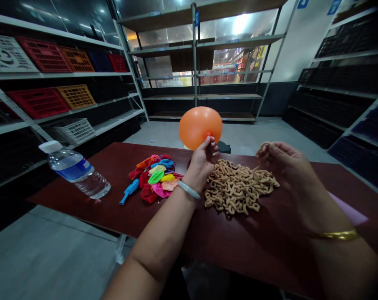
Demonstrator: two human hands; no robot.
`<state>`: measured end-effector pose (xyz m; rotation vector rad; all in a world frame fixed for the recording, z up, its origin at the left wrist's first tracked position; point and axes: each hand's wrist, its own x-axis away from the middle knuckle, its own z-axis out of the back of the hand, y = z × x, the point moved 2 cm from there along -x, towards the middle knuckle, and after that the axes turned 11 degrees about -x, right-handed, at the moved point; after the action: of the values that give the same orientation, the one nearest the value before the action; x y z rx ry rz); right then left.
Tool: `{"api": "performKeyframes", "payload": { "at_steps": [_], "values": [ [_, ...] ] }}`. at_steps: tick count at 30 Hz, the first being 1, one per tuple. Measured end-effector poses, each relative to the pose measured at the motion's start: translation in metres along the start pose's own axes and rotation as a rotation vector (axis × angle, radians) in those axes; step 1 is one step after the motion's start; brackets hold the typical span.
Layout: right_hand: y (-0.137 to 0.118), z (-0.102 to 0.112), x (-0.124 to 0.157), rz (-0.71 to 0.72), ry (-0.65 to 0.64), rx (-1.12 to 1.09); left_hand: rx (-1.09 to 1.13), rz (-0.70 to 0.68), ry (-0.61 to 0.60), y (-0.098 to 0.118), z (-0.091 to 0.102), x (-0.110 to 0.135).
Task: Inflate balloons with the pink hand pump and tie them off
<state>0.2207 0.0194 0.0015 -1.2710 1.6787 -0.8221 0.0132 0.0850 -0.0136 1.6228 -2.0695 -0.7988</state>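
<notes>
An inflated orange balloon (199, 125) is pinched at its neck by my left hand (204, 157), which holds it up above the far edge of the table. My right hand (283, 160) is raised to the right, its thumb and fingers closed on a tan rubber band (263, 148). Between and below the hands lies a pile of tan rubber bands (235, 187), curled and tangled. Left of my left forearm sits a heap of uninflated balloons (156, 177) in red, blue, green, yellow and pink.
A water bottle (76, 171) with a white cap stands on the left of the dark red table (114, 221). A pink sheet (348, 208) lies at the right, partly behind my forearm. Shelves with plastic crates (43, 54) line the left; a metal rack (195, 54) stands behind.
</notes>
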Motion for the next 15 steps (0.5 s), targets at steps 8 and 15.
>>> {"api": "performKeyframes", "payload": {
  "at_steps": [8, 15],
  "values": [
    [0.017, -0.007, 0.000, 0.334, -0.177, 0.706, -0.259, 0.053, 0.015, -0.040, -0.014, 0.013],
    [0.026, -0.017, 0.015, 0.755, -0.137, 1.398, -0.437, 0.003, 0.030, -0.069, -0.028, 0.026]
  ]
}}
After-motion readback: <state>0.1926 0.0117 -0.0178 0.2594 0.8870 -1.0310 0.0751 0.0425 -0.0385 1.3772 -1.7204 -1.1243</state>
